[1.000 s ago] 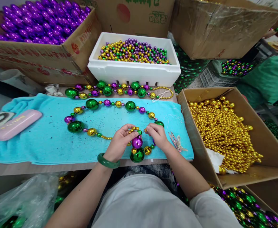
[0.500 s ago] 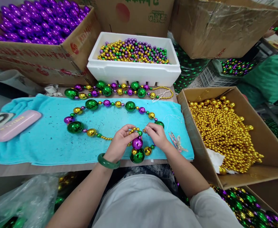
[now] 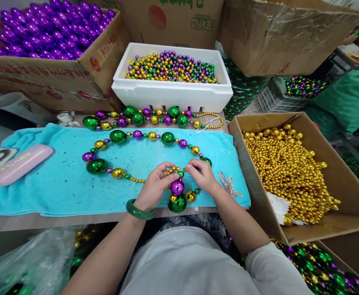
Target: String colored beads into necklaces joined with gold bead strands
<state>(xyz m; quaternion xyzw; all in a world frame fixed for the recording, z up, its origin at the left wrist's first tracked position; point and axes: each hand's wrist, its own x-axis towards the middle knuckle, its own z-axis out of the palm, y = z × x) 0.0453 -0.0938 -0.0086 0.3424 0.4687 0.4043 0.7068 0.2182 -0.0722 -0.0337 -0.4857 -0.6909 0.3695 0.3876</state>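
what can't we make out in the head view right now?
All head view:
Tiny item at the right hand: too small, partly covered by fingers.
Part of the necklace of shiny green, purple and gold beads: behind the left hand.
Lettering on the pink oblong case: blurred.
Brown cardboard box of purple beads: left end cut off by the left edge.
Crumpled clear plastic bag: cut off by the bottom edge.

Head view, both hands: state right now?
Left hand: closed, holding the bead strand.
Right hand: closed, fingertips pinched beside the strand; what they grip is too small to tell.
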